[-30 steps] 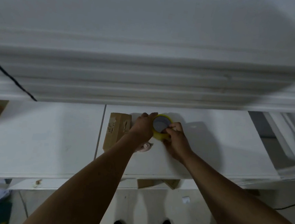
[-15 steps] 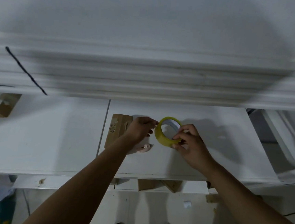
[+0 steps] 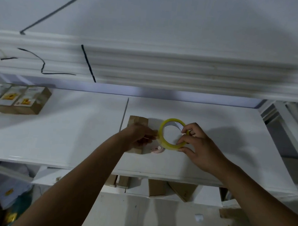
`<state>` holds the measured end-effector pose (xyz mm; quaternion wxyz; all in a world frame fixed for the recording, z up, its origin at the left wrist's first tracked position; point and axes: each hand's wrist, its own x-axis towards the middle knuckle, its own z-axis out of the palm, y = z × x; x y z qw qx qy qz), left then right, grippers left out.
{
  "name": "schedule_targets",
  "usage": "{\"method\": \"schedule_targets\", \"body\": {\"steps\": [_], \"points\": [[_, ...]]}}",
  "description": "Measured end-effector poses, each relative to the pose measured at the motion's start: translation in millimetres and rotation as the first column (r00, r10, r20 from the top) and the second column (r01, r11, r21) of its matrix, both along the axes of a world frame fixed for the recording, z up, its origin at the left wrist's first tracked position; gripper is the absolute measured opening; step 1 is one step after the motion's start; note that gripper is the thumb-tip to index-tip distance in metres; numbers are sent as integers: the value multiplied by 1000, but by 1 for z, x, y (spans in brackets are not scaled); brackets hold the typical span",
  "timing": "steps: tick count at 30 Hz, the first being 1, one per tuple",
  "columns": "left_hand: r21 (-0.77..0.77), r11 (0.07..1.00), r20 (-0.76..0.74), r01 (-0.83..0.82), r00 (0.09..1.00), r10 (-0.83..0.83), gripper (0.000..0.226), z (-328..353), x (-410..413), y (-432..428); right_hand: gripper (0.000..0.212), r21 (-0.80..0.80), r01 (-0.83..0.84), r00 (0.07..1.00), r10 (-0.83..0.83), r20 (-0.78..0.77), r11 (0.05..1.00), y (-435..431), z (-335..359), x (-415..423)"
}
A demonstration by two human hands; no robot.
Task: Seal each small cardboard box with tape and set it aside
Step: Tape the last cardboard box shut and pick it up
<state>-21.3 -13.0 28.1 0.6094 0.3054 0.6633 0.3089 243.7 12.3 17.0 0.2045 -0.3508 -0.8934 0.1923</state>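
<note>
A yellow tape roll [image 3: 165,144] is lifted on edge above the white table [image 3: 70,138]. My right hand [image 3: 198,147] grips its right rim with thumb and fingers. My left hand [image 3: 139,137] pinches at the roll's left edge, seemingly on the tape's end. Under my left hand lies a small brown cardboard box [image 3: 137,121], mostly hidden by the hand. A small pinkish object [image 3: 156,149] lies on the table just below the roll.
Several small labelled cardboard boxes [image 3: 22,100] stand in a row at the table's far left. More cardboard boxes [image 3: 156,187] sit on a lower shelf under the table's front edge. A white moulded wall with black cables [image 3: 89,64] runs behind.
The tape roll has been lifted from lying flat to standing on edge. My left hand moved from the top of the roll to its left edge. The view has tilted, showing the boxes at left.
</note>
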Motion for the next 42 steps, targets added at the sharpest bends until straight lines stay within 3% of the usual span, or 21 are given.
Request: {"method": "schedule_targets", "body": {"steps": [7,11,13,15,18,21,24,25,27,29,32,36,39,42], "points": [[-75,987,-91,146,984,-152,17,13,-14,-15,9,6,-54,996,53,67,999,-9,5,-4],[-80,984,-85,159,983,-165,8,14,-17,-20,22,17,-90,992,88,92,996,-12,8,-7],[-41,992,30,117,993,-116,12,7,-16,-24,30,59,-96,990,89,109,994,-14,9,-11],[16,998,249,-61,967,55,19,-4,-11,-29,31,64,-80,991,72,116,995,-15,8,-16],[-21,940,561,-342,774,294,21,-19,1,-40,26,-62,54,998,-52,34,997,-15,5,-22],[8,895,627,-446,699,343,26,-28,14,-50,31,-124,131,991,-131,2,984,-15,0,-28],[114,847,593,-520,719,362,9,-32,15,-57,30,-224,154,988,-156,11,962,-14,-3,-35],[160,836,550,-525,750,366,18,-34,12,-59,33,-226,147,989,-147,16,963,-13,-3,-37],[259,827,389,-499,838,383,27,-35,4,-63,41,-212,126,992,-120,44,969,-11,1,-41],[334,811,227,-481,876,426,20,-35,-4,-64,47,-181,127,989,-112,91,975,-9,4,-46],[355,737,169,-575,815,555,11,-32,-17,-59,43,-111,145,982,-129,140,983,-5,8,-62],[402,628,141,-667,722,677,13,-28,-38,-38,57,-340,221,975,-213,62,914,19,10,-97],[412,627,70,-662,709,702,20,-31,-54,-15,71,-338,384,922,-337,190,859,56,-2,-121],[334,625,-8,-706,660,751,24,-43,-61,-4,80,-389,437,888,-320,330,811,87,-19,-139]]}}
